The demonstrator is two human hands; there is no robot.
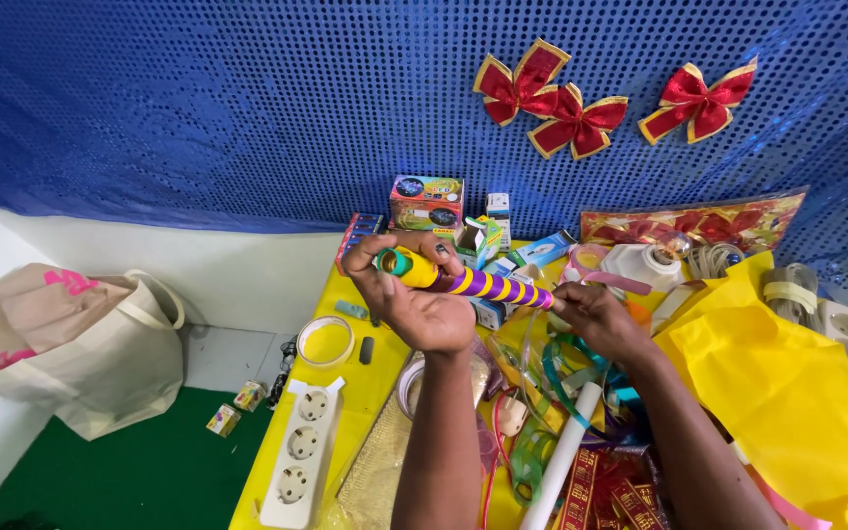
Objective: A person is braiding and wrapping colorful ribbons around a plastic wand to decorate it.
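Striped tube [478,283], wound in purple and yellow bands with a green and yellow cap at its upper-left end, sits at the centre of the frame, held between our two hands above the table [345,393]. Our left hand [414,294] is curled around the capped end, fingers wrapped over the top and thumb beneath, so the grip is closed on the tube. Our right hand [591,316] is pinched at the tube's lower-right tip, fingers drawn together there; we cannot tell whether it also grips the ribbon [552,393] trailing below. The tube looks smooth and glossy, a slim cylinder slanting down toward the right. Beneath the hands the table is covered in bright yellow, crowded with curling green and clear ribbons, a white rolled tube [566,451] and red printed strips [601,496]. At lower left lies a white power strip [301,456] with three round sockets, and just above it a roll of tape [325,341]. Small coloured boxes [426,203] stand behind the hands, against a blue sequinned backdrop [198,108] bearing three red and gold bows [581,120]. Crumpled yellow paper [787,393] fills the right, and a cream cloth bag [80,344] slumps at far left.
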